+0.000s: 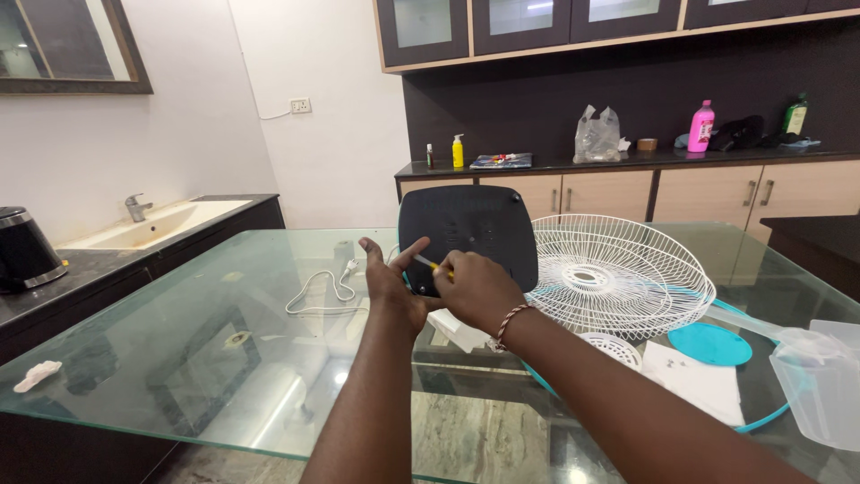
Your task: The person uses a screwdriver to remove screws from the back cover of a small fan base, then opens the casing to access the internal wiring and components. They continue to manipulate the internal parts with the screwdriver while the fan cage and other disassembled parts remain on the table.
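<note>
Here, a yellow-handled screwdriver (434, 265) is gripped in the closed right hand (479, 289) against the black fan base (470, 229), left hand (390, 282) fingers spread open beside it; slippage could gouge that palm.

The fan base (470, 235) is matt black; the screwdriver (433, 266) at it shows a yellow handle; the wire grille (616, 273) is white, its rods fanning out from a round hub — a sunburst pattern; the cord (324, 291) is white too; the round disc (709, 343) is turquoise; the glass table (179, 332) has a green tint; the wristband (508, 321) on the right hand (479, 289) is red-and-white, twisted; the bottle (700, 127) on the dark counter is bright pink.
</note>
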